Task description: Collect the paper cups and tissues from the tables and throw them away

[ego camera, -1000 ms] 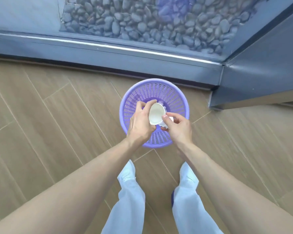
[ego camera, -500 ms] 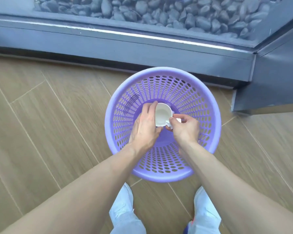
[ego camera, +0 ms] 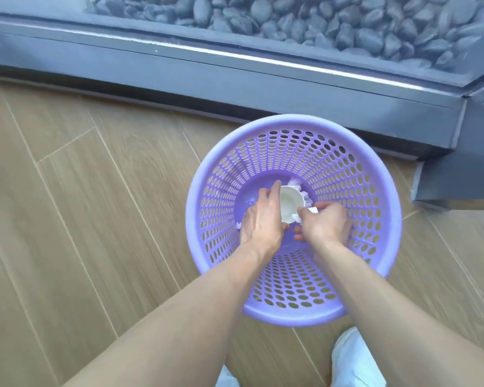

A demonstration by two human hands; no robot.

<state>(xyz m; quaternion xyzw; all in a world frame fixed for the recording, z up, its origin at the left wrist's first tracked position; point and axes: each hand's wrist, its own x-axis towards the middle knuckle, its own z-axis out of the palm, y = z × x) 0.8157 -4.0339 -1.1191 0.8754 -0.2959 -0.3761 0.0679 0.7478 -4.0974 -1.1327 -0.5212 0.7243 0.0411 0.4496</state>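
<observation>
L hand: your left hand (ego camera: 263, 219) is wrapped round the side of the paper cup (ego camera: 290, 204), thumb and fingers pressed on it. Cup is tipped, mouth facing up at you.
R hand: your right hand (ego camera: 326, 223) is pinching a bit of white tissue (ego camera: 313, 210) btw thumb and fingers, right beside the cup rim.
Where stuff is: cup and tissue are both low down inside the purple bin (ego camera: 375, 174), near the bottom. More tissue bits (ego camera: 296, 182) already lie on the bin floor behind the cup.
Bin spot: it sits on the wood floor (ego camera: 95, 205), just by the grey step (ego camera: 235, 76) w/ the stones (ego camera: 319, 26) behind it.
Do it well: I think you just let go now. Open both hands at once, low like this, so nothing bounces out. Then lift hands straight up so you don't tip the bin.
Watch out: tissue is light and may stick to your fingers, so give a small shake inside the bin.
Changed vs before: your hands are deeper in the bin than half a sec ago, and you bent closer. The bin looks bigger and sits more to the right. Grip on cup and tissue is the same.
</observation>
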